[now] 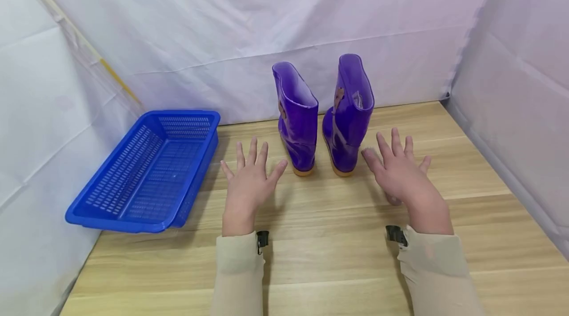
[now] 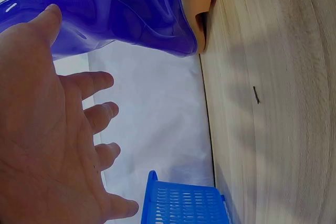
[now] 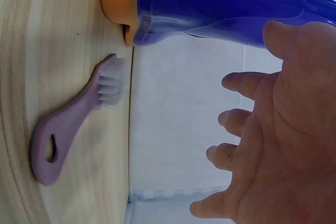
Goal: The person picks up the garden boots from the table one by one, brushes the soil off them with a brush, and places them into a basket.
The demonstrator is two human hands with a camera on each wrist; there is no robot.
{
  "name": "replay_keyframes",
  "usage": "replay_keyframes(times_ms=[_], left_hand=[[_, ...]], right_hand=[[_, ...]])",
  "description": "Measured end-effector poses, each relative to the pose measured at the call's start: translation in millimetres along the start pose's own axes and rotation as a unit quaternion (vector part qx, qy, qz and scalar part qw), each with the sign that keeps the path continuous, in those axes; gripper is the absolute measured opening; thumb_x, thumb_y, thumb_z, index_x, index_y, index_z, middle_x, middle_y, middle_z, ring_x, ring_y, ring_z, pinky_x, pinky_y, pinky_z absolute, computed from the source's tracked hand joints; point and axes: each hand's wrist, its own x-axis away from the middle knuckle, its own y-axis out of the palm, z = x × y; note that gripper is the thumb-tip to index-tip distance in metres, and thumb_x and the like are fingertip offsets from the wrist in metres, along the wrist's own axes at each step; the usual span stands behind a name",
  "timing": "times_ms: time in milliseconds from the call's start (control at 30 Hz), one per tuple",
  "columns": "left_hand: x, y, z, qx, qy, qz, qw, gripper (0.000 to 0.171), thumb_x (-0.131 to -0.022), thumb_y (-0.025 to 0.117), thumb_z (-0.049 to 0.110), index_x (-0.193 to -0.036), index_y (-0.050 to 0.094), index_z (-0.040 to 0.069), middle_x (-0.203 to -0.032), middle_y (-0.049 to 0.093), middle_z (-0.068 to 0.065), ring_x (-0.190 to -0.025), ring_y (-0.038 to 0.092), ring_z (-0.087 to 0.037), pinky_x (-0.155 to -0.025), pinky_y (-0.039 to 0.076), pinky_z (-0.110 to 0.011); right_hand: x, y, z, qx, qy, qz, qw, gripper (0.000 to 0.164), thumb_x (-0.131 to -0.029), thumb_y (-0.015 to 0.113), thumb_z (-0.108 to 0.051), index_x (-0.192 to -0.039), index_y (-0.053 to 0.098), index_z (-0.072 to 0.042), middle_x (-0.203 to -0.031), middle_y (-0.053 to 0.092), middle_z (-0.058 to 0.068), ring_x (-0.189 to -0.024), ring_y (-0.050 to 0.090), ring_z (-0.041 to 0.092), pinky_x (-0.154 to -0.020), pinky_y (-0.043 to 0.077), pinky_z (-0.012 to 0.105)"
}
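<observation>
Two purple rain boots with orange soles stand upright side by side near the back of the table, a left boot (image 1: 300, 128) and a right boot (image 1: 348, 118). My left hand (image 1: 250, 185) is spread above the table, just left of the left boot and apart from it. To the right of the right boot, my right hand (image 1: 404, 177) hovers with fingers spread, holding nothing. Under it a scrub brush (image 3: 71, 121) with a mauve handle and pale bristles lies on the table, bristles toward the back. In the head view my right hand hides most of that brush.
A blue plastic basket (image 1: 195, 192) with slotted walls stands at the table's left edge, with nothing seen inside. White cloth (image 1: 213, 19) hangs behind the wooden table (image 1: 329, 256) and at both sides. A thin pole (image 1: 111, 74) leans at the back left.
</observation>
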Motion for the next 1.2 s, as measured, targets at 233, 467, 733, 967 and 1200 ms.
replay_keyframes(times_ms=[233, 467, 733, 967, 1200], left_hand=[[2.6, -4.3, 4.8, 0.0, 0.004, -0.003, 1.0, 0.085, -0.105, 0.03, 0.077, -0.172, 0.019, 0.026, -0.182, 0.001, -0.001, -0.166, -0.016, -0.036, -0.122, -0.011, -0.082], [11.9, -22.9, 17.3, 0.008, 0.007, -0.005, 0.9999, 0.08, -0.107, 0.032, 0.072, -0.171, 0.023, 0.025, -0.182, 0.005, -0.005, -0.168, -0.01, -0.036, -0.125, -0.004, -0.081], [20.4, -35.2, 28.2, 0.001, 0.036, 0.026, 0.999, 0.078, -0.108, 0.035, 0.069, -0.171, 0.025, 0.024, -0.181, 0.011, -0.007, -0.169, 0.004, -0.037, -0.128, 0.011, -0.077], [32.0, -30.8, 60.5, 0.039, 0.221, 0.322, 0.9198, 0.06, -0.108, 0.058, 0.04, -0.156, 0.05, 0.004, -0.164, 0.047, -0.022, -0.15, 0.049, -0.043, -0.122, 0.044, -0.056], [34.8, -24.7, 121.4, 0.105, 0.313, 0.406, 0.8518, 0.048, -0.104, 0.061, 0.026, -0.142, 0.06, -0.004, -0.149, 0.062, -0.024, -0.141, 0.058, -0.041, -0.126, 0.043, -0.044]], right_hand=[[7, -6, -3, 0.006, 0.001, 0.004, 1.0, 0.095, -0.102, 0.006, -0.079, -0.171, -0.009, -0.015, -0.17, -0.037, 0.013, -0.154, -0.036, 0.05, -0.105, -0.02, 0.092], [16, -16, -13, 0.005, -0.002, -0.004, 1.0, 0.093, -0.104, 0.009, -0.077, -0.172, -0.007, -0.015, -0.172, -0.033, 0.017, -0.155, -0.033, 0.051, -0.106, -0.021, 0.091], [20, -17, -17, 0.025, -0.005, -0.018, 1.0, 0.091, -0.105, 0.011, -0.077, -0.172, -0.003, -0.017, -0.174, -0.028, 0.019, -0.157, -0.027, 0.054, -0.107, -0.017, 0.092], [24, -12, -17, 0.045, -0.015, -0.023, 0.999, 0.089, -0.107, 0.023, -0.073, -0.173, 0.005, -0.016, -0.176, -0.017, 0.024, -0.159, -0.016, 0.058, -0.11, -0.014, 0.091], [22, -7, -8, 0.045, -0.009, -0.031, 0.998, 0.092, -0.107, 0.026, -0.075, -0.173, 0.007, -0.014, -0.175, -0.013, 0.028, -0.159, -0.012, 0.06, -0.112, -0.008, 0.091]])
